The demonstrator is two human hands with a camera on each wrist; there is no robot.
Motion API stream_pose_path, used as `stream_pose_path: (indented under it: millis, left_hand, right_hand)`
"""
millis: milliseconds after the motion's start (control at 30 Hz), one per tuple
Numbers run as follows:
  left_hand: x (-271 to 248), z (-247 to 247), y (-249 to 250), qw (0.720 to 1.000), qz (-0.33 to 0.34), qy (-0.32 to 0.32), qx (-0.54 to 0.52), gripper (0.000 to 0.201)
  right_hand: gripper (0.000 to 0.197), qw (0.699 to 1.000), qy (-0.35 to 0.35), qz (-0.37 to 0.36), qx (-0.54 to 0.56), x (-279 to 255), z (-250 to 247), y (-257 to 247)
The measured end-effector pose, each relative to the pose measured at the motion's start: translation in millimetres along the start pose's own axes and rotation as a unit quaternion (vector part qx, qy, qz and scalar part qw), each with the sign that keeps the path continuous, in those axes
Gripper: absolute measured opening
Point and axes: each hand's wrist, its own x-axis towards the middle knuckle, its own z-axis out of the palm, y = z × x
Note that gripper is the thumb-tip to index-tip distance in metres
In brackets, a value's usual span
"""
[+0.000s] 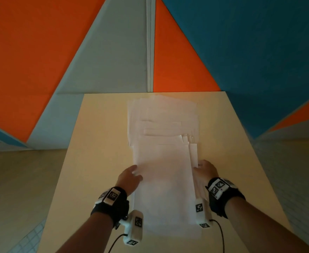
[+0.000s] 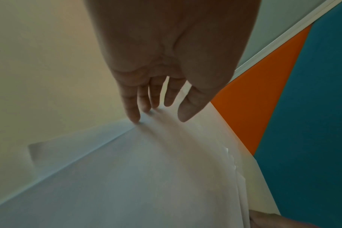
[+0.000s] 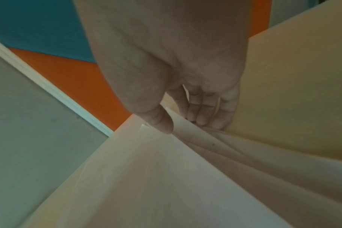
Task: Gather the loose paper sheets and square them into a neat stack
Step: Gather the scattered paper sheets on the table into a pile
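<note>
Several white paper sheets [image 1: 164, 161] lie in a long, uneven, overlapping spread down the middle of the tan table [image 1: 99, 143], with staggered far edges. My left hand [image 1: 136, 173] is at the spread's left edge. In the left wrist view its straight fingertips [image 2: 135, 118] touch the edge of the paper [image 2: 146, 177], and the thumb hovers over the top sheet. My right hand [image 1: 199, 166] is at the right edge. There the thumb [image 3: 162, 123] presses on top of the sheets [image 3: 156, 177] while the fingers [image 3: 205, 120] sit against the lifted, fanned edges.
Orange [image 1: 31, 52], blue [image 1: 259, 52] and grey wall panels rise just behind the table's far edge [image 1: 150, 93]. Tiled floor lies on both sides. Bare tabletop shows left and right of the paper. Cables [image 1: 221, 232] trail from the wrist cameras near the front.
</note>
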Motion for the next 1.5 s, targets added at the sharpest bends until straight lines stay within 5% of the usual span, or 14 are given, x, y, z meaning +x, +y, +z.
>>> stream_pose_path:
  millis: [233,433,600,833,967,1100,1267,1500]
  left_hand:
    - [19,-11,3,1.000,0.006,0.000,-0.016,0.063]
    - [29,-6,11,0.998,0.006,-0.039,-0.046,0.060]
    - [41,-22,16,0.999,0.008,0.023,-0.028,0.058]
    - [70,-41,50,0.998,0.010,0.056,-0.010,0.061]
    - [91,-44,66,0.998,-0.003,0.055,-0.016,0.064]
    - [109,-45,84,0.998,-0.008,0.049,-0.032,0.068]
    - [127,-51,98,0.997,-0.020,0.064,-0.037,0.072]
    - [147,-61,96,0.995,-0.016,0.059,-0.076,0.023]
  right_hand:
    - [0.006,1.000,0.000,-0.016,0.006,6,-9,-2]
    - [0.024,0.999,-0.034,-0.040,-0.003,9,-4,-7]
    - [0.037,1.000,0.000,-0.022,-0.014,21,-20,-9]
    - [0.011,0.999,0.017,-0.023,-0.037,66,-38,-45]
    - [0.030,0.999,0.005,0.002,-0.045,103,-38,-63]
    - [0.013,1.000,0.015,0.006,0.022,124,-34,-83]
    - [0.015,0.999,-0.020,-0.031,0.029,135,-30,-100]
    - [0.013,0.999,0.016,-0.016,-0.041,155,-38,-113]
